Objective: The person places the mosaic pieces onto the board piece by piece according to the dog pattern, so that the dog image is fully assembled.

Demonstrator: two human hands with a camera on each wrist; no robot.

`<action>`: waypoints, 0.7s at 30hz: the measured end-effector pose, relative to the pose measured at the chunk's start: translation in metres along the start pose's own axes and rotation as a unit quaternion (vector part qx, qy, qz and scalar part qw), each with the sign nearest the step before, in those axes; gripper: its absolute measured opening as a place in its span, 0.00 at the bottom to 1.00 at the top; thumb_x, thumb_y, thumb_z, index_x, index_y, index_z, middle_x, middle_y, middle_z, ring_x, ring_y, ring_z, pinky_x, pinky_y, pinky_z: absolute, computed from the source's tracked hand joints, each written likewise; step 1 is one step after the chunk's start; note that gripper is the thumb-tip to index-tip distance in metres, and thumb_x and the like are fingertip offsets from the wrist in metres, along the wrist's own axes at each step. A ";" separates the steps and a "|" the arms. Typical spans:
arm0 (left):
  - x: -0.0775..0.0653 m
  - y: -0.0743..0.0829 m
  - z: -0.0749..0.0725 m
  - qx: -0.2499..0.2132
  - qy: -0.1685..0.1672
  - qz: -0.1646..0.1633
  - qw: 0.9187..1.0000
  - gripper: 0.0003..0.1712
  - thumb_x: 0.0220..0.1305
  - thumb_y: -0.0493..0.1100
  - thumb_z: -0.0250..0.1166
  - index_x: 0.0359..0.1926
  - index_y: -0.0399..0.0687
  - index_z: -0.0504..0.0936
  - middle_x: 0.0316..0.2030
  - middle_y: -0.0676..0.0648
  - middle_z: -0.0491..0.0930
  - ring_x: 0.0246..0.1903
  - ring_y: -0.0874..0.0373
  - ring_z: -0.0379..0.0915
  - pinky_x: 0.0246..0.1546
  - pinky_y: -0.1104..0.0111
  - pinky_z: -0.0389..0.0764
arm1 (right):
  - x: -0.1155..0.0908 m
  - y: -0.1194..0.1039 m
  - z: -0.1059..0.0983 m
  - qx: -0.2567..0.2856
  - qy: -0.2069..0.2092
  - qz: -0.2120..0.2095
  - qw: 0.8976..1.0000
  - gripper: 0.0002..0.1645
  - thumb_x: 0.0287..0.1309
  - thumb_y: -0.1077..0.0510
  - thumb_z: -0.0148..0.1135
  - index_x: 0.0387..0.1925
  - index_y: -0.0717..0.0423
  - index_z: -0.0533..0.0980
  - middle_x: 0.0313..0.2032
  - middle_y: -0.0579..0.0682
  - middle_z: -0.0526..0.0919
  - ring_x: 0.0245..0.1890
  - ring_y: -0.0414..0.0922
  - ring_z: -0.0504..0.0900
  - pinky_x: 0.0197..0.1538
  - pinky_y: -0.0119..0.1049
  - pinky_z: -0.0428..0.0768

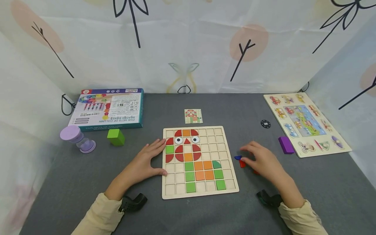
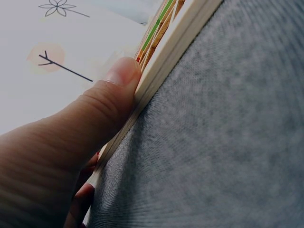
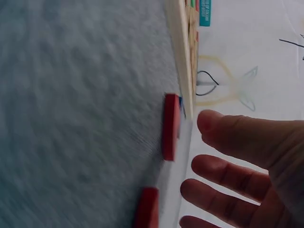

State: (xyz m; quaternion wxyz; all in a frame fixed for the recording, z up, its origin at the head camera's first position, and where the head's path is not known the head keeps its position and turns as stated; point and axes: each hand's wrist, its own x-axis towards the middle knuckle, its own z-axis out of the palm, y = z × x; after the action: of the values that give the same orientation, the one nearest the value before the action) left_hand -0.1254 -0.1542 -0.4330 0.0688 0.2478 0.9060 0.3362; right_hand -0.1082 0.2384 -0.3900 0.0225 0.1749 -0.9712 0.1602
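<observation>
A wooden grid board lies flat on the grey table, holding red, orange and green tiles and two round eye pieces. My left hand is at the board's left edge, thumb and fingertips against its rim; in the left wrist view the thumb presses the wooden side. To the right of the board, my right hand hovers over loose pieces: a blue piece, a red piece and another red one partly hidden by the hand. Nothing shows between its parted fingers in the right wrist view.
Behind the board lies a small pattern card. A boxed set, a green block and a purple sand timer stand left. On the right are a black disc, a purple block and a picture board.
</observation>
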 end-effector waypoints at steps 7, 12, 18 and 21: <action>0.000 0.001 0.000 -0.001 0.000 -0.002 1.000 0.58 0.34 0.64 0.70 0.65 0.47 0.57 0.67 0.52 0.52 0.67 0.53 0.41 0.63 0.49 0.41 | 0.003 -0.005 0.003 -0.014 -0.033 -0.018 0.999 0.13 0.45 0.55 0.68 0.36 0.49 0.79 0.35 0.43 0.76 0.31 0.39 0.74 0.33 0.38 0.75; 0.000 0.000 0.001 0.001 -0.004 -0.006 1.000 0.58 0.34 0.65 0.69 0.66 0.47 0.57 0.67 0.53 0.51 0.67 0.54 0.40 0.64 0.50 0.41 | 0.005 -0.008 0.001 -0.031 -0.060 -0.019 0.998 0.14 0.45 0.53 0.67 0.38 0.50 0.78 0.35 0.43 0.76 0.30 0.38 0.73 0.33 0.37 0.74; 0.000 0.001 0.000 -0.002 -0.002 -0.003 1.000 0.58 0.34 0.65 0.69 0.65 0.47 0.58 0.67 0.52 0.52 0.67 0.53 0.41 0.63 0.49 0.42 | 0.001 -0.007 -0.001 -0.037 -0.067 -0.005 0.997 0.19 0.44 0.52 0.68 0.40 0.51 0.77 0.36 0.44 0.76 0.32 0.39 0.74 0.35 0.39 0.75; 0.000 0.001 -0.001 -0.002 -0.002 0.000 1.000 0.58 0.33 0.65 0.69 0.65 0.47 0.57 0.67 0.51 0.52 0.67 0.52 0.41 0.63 0.49 0.41 | -0.003 -0.006 -0.002 -0.043 -0.063 0.016 0.997 0.21 0.42 0.51 0.69 0.41 0.52 0.77 0.35 0.45 0.76 0.32 0.40 0.74 0.35 0.40 0.75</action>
State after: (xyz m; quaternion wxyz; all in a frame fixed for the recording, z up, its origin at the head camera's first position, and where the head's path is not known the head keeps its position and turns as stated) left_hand -0.1253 -0.1544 -0.4321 0.0709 0.2482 0.9051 0.3379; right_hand -0.1029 0.2346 -0.3864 -0.0337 0.1679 -0.9794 0.1073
